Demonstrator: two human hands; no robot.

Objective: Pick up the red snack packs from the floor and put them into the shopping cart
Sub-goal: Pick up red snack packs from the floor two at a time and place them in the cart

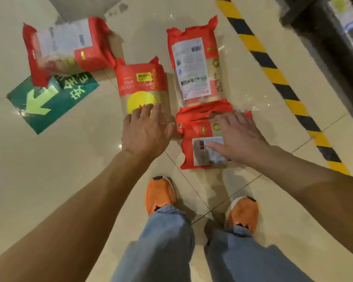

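Red plastic yellow-circle snack pack point(141, 84), frame centre, under spread left hand point(146, 129); spread right hand point(236, 137) on neighbouring red barcode-labelled pack point(194, 129).

The green floor sticker point(55, 110) carries a pale arrow point(39, 100) and Chinese characters point(75, 86), seen inverted and not legible. The overlapping pack point(90, 55) on the sticker's far edge bears a blurred white label. The middle pack point(141, 68), just right of the sticker, shows a yellow tag point(144, 77) with unreadable print and a word beginning "WEFO". The long pack point(210, 37), farther right, shows vertical lettering ending "EN" and a barcode point(196, 48). The nearest pack point(194, 129) carries another barcode point(201, 144); its print is too small.
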